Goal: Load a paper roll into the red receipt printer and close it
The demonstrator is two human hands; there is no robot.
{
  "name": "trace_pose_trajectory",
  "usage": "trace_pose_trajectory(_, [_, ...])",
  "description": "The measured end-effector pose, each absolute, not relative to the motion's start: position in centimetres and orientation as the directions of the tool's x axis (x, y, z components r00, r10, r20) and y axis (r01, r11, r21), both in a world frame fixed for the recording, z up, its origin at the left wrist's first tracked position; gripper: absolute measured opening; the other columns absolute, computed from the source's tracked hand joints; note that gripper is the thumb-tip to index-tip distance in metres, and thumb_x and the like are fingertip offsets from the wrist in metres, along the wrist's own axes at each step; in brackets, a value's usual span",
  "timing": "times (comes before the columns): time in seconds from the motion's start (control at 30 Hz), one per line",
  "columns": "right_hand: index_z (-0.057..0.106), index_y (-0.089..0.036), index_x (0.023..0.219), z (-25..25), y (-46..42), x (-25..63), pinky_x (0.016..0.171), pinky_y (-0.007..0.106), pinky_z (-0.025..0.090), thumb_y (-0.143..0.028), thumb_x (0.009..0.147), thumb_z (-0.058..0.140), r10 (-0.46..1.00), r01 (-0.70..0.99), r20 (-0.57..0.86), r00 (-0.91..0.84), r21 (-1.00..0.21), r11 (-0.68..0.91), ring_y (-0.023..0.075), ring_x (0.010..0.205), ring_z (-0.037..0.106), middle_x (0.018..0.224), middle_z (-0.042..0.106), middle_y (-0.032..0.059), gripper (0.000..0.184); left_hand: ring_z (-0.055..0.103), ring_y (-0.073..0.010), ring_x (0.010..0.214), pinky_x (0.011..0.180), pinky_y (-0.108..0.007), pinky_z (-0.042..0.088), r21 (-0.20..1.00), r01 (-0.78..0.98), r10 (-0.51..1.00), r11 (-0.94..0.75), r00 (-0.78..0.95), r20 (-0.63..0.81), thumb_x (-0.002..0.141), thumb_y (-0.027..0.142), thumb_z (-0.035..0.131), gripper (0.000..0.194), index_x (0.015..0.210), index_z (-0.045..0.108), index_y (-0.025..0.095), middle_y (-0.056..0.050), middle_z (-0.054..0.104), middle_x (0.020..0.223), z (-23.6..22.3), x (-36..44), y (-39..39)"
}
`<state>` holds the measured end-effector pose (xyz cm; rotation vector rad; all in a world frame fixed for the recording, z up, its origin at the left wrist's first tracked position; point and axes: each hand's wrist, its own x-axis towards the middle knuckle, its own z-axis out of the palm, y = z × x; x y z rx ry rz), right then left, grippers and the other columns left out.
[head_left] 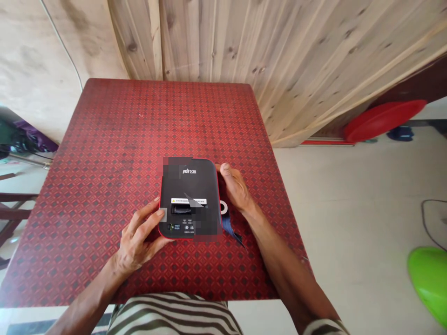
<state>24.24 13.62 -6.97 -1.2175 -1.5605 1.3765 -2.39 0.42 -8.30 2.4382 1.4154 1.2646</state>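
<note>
A flat black device [190, 186] with rounded corners and a red rim is between my hands, near the front of the table. A white-lettered logo, a white warning label, a dark slot and small ports show on its face; blocky patches blur parts of it. My left hand [141, 232] grips the lower left side, fingertips at the edge and thumb under the bottom corner. Along the right side rests my right hand [234, 184], thumb raised and the other fingers mostly hidden. A white ring [224, 207] and a dark blue strip [230, 226] stick out at the right edge.
The red patterned table [139, 121] meets a wooden plank wall [216, 42]. On the floor to the right are a red round object [387, 121] and a bright green one [431, 279]. Chair parts [21, 197] and a purple cloth [33, 135] are at the left.
</note>
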Motion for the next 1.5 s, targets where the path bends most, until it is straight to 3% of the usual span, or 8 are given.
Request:
trace_pose_trajectory(0.2, [0.081, -0.025, 0.1, -7.9, 13.9, 25.3, 0.083, 0.036, 0.056, -0.084, 0.095, 0.04, 0.967, 0.061, -0.074, -0.242, -0.996, -0.061, 0.0231, 0.093, 0.073, 0.101, 0.08, 0.0074, 0.071, 0.072, -0.0256, 0.121, 0.091, -0.036, 0.067, 0.423, 0.697, 0.746, -0.579, 0.243, 0.62, 0.09, 0.031, 0.078, 0.077, 0.157, 0.042, 0.027, -0.017, 0.064, 0.143, -8.2, -2.4, 0.5])
trace_pose_trajectory(0.4, [0.079, -0.02, 0.085, -9.8, 12.9, 27.1, 0.058, 0.03, 0.044, -0.081, 0.097, 0.038, 0.998, 0.053, -0.05, 0.026, -0.997, -0.051, 0.018, 0.067, 0.063, 0.078, 0.076, 0.0089, 0.074, 0.072, -0.023, 0.117, 0.088, -0.033, 0.067, 0.44, 0.691, 0.759, -0.574, 0.247, 0.602, 0.095, 0.034, 0.072, 0.067, 0.155, 0.044, 0.026, -0.016, 0.066, 0.135, -8.0, -2.4, 0.7])
trace_pose_trajectory(0.87, [0.077, -0.021, 0.082, -9.7, 12.7, 27.0, 0.058, 0.031, 0.047, -0.079, 0.099, 0.033, 0.999, 0.168, 0.024, 0.028, -0.986, 0.019, 0.0172, 0.063, 0.063, 0.074, 0.076, 0.007, 0.075, 0.067, -0.0234, 0.117, 0.091, -0.036, 0.064, 0.545, 0.591, 0.778, -0.594, 0.253, 0.574, 0.087, 0.032, 0.081, 0.066, 0.144, 0.052, 0.021, -0.017, 0.06, 0.135, -8.4, -2.9, 1.2])
trace_pose_trajectory(1.0, [0.078, -0.022, 0.094, -5.8, 11.3, 27.1, 0.063, 0.03, 0.051, -0.058, 0.104, 0.052, 0.98, 0.342, 0.2, 0.002, -0.921, 0.187, 0.0168, 0.07, 0.068, 0.083, 0.078, 0.0043, 0.046, 0.066, -0.0242, 0.118, 0.093, -0.036, 0.064, 0.49, 0.624, 0.754, -0.608, 0.262, 0.602, 0.087, 0.033, 0.081, 0.07, 0.148, 0.049, 0.019, -0.017, 0.062, 0.13, -8.8, -2.8, 1.1])
trace_pose_trajectory(1.13, [0.078, -0.021, 0.097, -1.0, 9.8, 24.4, 0.078, 0.03, 0.055, -0.034, 0.103, 0.065, 0.832, 0.569, 0.388, -0.396, -0.607, 0.554, 0.0164, 0.08, 0.071, 0.091, 0.081, 0.0037, 0.019, 0.065, -0.0249, 0.12, 0.096, -0.038, 0.063, 0.479, 0.632, 0.751, -0.61, 0.267, 0.604, 0.086, 0.032, 0.082, 0.076, 0.152, 0.045, 0.019, -0.017, 0.061, 0.131, -9.1, -2.8, 1.0])
trace_pose_trajectory(1.23, [0.076, -0.015, 0.105, 0.8, 10.2, 20.5, 0.086, 0.033, 0.056, -0.019, 0.106, 0.057, 0.729, 0.66, 0.134, -0.671, -0.34, 0.67, 0.0215, 0.098, 0.073, 0.104, 0.08, 0.0091, 0.019, 0.064, -0.0246, 0.12, 0.096, -0.037, 0.063, 0.47, 0.647, 0.758, -0.601, 0.275, 0.591, 0.087, 0.031, 0.082, 0.078, 0.153, 0.043, 0.019, -0.017, 0.061, 0.132, -9.1, -2.8, 0.9])
trace_pose_trajectory(1.33, [0.073, -0.01, 0.114, 1.6, 11.4, 17.1, 0.078, 0.035, 0.055, -0.01, 0.104, 0.053, 0.739, 0.761, -0.184, -0.648, -0.154, 0.63, 0.0263, 0.102, 0.074, 0.112, 0.078, 0.0144, 0.022, 0.065, -0.0242, 0.119, 0.095, -0.036, 0.063, 0.456, 0.662, 0.76, -0.596, 0.279, 0.587, 0.088, 0.034, 0.08, 0.077, 0.154, 0.043, 0.019, -0.016, 0.061, 0.131, -9.1, -2.8, 0.8])
trace_pose_trajectory(1.5, [0.073, -0.01, 0.112, 2.4, 12.6, 15.9, 0.073, 0.035, 0.051, -0.007, 0.103, 0.047, 0.689, 0.743, -0.301, -0.659, -0.121, 0.658, 0.0266, 0.097, 0.075, 0.109, 0.077, 0.0158, 0.028, 0.065, -0.0233, 0.119, 0.096, -0.035, 0.063, 0.45, 0.678, 0.768, -0.581, 0.274, 0.579, 0.09, 0.036, 0.078, 0.072, 0.152, 0.045, 0.019, -0.016, 0.061, 0.13, -9.0, -2.9, 0.7])
